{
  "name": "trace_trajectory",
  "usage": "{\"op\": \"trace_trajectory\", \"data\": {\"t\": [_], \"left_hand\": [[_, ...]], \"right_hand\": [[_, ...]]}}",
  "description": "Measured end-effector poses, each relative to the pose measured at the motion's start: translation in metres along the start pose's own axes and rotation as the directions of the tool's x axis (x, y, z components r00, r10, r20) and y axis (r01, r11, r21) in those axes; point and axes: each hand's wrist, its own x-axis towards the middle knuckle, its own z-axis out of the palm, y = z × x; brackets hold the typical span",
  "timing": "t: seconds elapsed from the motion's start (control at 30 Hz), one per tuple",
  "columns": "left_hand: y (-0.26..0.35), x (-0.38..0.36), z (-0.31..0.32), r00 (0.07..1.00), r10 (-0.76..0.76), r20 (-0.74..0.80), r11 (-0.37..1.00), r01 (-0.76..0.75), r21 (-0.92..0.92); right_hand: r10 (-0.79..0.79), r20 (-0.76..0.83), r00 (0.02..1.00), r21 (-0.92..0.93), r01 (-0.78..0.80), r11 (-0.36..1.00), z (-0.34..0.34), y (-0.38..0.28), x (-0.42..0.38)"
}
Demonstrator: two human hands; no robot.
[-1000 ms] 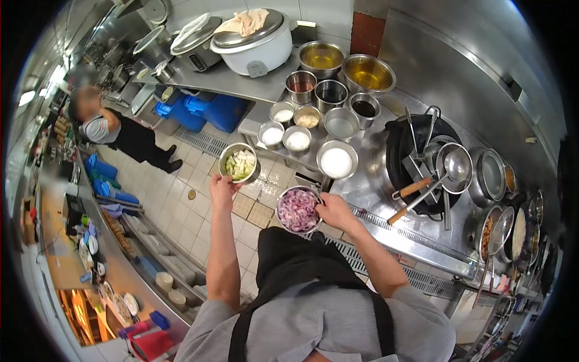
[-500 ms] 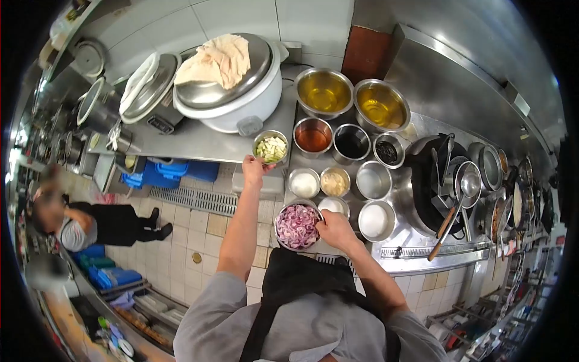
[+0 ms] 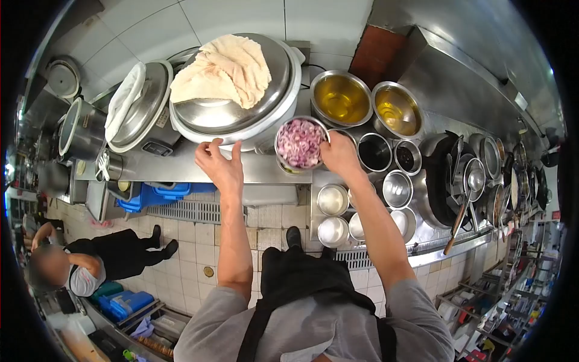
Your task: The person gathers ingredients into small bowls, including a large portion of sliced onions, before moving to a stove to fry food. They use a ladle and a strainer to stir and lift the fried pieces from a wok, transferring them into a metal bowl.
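My right hand [image 3: 339,154] grips the rim of a steel bowl of sliced purple onions [image 3: 300,143]. That bowl is above the counter's edge, over a bowl of green pieces that shows only as a sliver beneath it. My left hand [image 3: 221,169] is empty, its fingers apart, just in front of the large white cooker [image 3: 283,114]. A beige cloth [image 3: 229,69] lies on the cooker's metal lid. To the right of the onions stand a bowl of dark liquid [image 3: 374,151] and two bowls of yellow oil [image 3: 341,98].
Small bowls with white contents [image 3: 333,200] stand at the counter's front. A wok with ladles [image 3: 461,181] is at the right. Another cooker [image 3: 142,108] stands at the left. A person in a black apron [image 3: 114,253] is on the floor side at left.
My right hand has carried the onion bowl up from the counter's front to over the green-piece bowl. My left hand has let go of that bowl and moved left, fingers spread.
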Motion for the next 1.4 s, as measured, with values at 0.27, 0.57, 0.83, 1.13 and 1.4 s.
{"op": "trace_trajectory", "data": {"t": [0.27, 0.57, 0.83, 1.13, 1.4], "left_hand": [[-0.022, 0.003, 0.017, 1.000, -0.007, 0.010, 0.997, 0.008, -0.076], [-0.016, 0.009, 0.036, 0.998, 0.010, -0.068, 0.995, -0.017, -0.094], [-0.015, 0.021, 0.050, 0.996, 0.025, -0.089, 0.999, -0.028, -0.037], [-0.026, -0.031, 0.044, 0.957, -0.211, 0.197, 0.941, 0.253, -0.224], [-0.032, -0.119, 0.102, 0.200, -0.218, 0.955, -0.105, 0.968, -0.226]], "right_hand": [[0.152, 0.003, 0.988, 0.015, -0.152, 0.988, 0.009, -0.012, 0.043], [0.146, 0.002, 0.989, 0.046, -0.146, 0.988, 0.012, -0.019, 0.059], [0.157, 0.016, 0.988, 0.112, -0.157, 0.981, 0.019, -0.031, 0.064], [0.173, 0.093, 0.980, 0.135, -0.185, 0.973, 0.016, -0.040, 0.066], [0.151, 0.032, 0.988, 0.168, -0.155, 0.974, 0.002, -0.035, -0.017]]}}
